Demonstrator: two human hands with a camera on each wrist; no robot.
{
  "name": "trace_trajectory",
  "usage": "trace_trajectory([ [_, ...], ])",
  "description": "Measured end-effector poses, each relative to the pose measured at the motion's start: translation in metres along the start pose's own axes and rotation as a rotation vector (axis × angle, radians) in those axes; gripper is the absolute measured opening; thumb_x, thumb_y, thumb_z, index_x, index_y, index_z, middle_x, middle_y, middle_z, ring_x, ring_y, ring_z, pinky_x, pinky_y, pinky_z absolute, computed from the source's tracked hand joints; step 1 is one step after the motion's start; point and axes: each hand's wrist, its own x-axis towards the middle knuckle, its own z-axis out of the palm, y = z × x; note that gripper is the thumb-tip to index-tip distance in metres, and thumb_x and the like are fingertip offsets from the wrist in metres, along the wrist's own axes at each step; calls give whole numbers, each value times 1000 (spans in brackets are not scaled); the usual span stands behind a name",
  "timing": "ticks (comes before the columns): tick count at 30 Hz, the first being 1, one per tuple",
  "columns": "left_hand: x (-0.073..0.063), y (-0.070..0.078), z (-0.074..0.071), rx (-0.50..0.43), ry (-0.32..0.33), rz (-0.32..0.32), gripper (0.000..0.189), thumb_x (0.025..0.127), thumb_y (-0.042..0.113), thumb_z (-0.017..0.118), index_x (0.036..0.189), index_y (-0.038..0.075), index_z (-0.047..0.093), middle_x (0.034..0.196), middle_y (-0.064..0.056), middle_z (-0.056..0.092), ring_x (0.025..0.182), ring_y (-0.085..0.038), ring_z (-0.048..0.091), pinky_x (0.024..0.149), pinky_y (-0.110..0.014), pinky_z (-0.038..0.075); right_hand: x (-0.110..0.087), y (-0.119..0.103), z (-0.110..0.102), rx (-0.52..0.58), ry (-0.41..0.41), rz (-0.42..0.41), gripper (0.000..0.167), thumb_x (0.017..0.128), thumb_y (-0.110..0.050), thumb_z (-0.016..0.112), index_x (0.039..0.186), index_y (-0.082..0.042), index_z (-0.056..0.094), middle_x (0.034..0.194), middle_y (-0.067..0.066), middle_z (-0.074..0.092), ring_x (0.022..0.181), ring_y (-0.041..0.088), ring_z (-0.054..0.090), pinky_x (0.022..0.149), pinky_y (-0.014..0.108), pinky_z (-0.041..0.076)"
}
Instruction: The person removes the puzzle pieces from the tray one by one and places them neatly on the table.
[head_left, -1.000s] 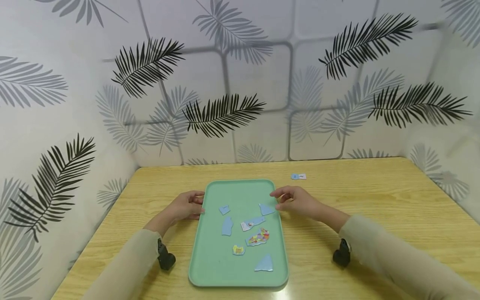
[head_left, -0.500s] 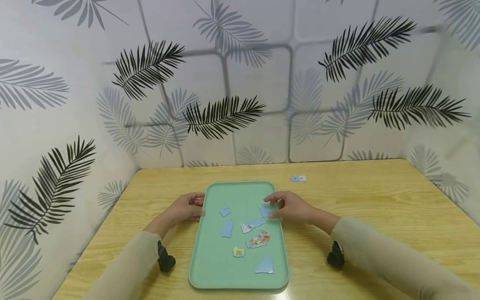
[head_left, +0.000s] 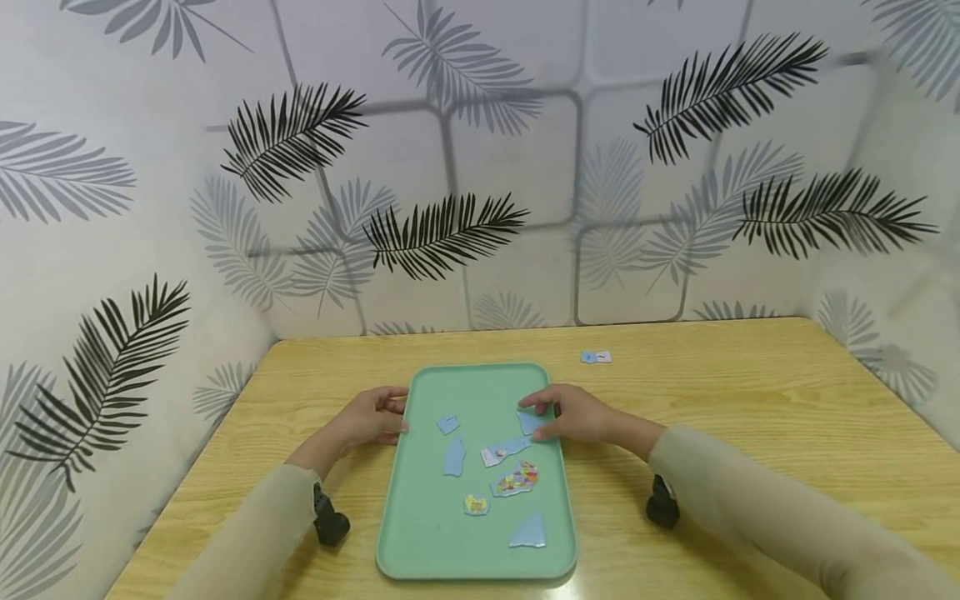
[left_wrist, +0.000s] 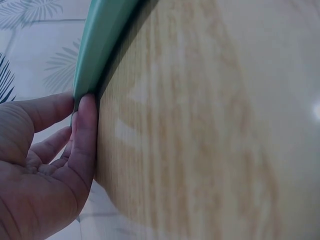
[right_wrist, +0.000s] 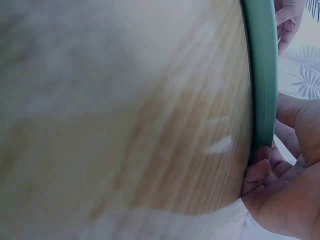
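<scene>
A green tray (head_left: 465, 550) lies on the table with several jigsaw puzzle pieces on it. My left hand (head_left: 372, 414) grips the tray's left edge; in the left wrist view its thumb is on the rim and the fingers are against the side. Reaching over the right rim, my right hand (head_left: 577, 414) has its thumb and index fingertip at opposite edges of a light blue puzzle piece (head_left: 529, 422). In the right wrist view its lower fingers curl beside the tray wall, and the piece is hidden there. Near that piece lies a blue-and-white puzzle piece (head_left: 505, 451).
Also on the tray are a multicoloured piece (head_left: 517, 479), a yellow piece (head_left: 476, 504), a blue triangular piece (head_left: 529, 531), a long blue piece (head_left: 453, 457) and a small blue piece (head_left: 447, 424). Two joined pieces (head_left: 596, 357) lie on the wooden table (head_left: 712, 392) near the patterned wall.
My right hand has moved left from the tray's right rim, over the light blue piece, its thumb and index finger coming to the piece's edges. The left hand has stayed at the tray's left edge.
</scene>
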Motion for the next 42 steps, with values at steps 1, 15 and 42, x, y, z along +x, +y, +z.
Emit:
trace_trajectory([
  [1, 0, 0, 0, 1, 1, 1, 63, 89, -2, 67, 145, -2, 38, 115, -18, 54, 90, -22, 60, 75, -36, 57, 1, 0, 1, -9, -3, 6, 46, 81, -12, 80, 125, -5, 66, 102, 4, 57, 87, 20, 46, 72, 29, 43],
  [15, 3, -4, 0, -2, 4, 2, 62, 88, -2, 66, 145, 1, 41, 113, -16, 55, 89, -22, 60, 75, -35, 57, 4, -1, -1, -81, -64, 50, 47, 83, -16, 79, 127, -12, 66, 104, 0, 54, 92, 19, 44, 80, 32, 41],
  [42, 2, -3, 0, 5, 2, -1, 63, 89, -2, 66, 145, 0, 40, 114, -16, 54, 89, -22, 60, 75, -35, 57, 4, -6, -1, -114, -78, -15, 30, 88, -8, 73, 118, -11, 68, 110, 3, 57, 101, 22, 50, 86, 40, 45],
])
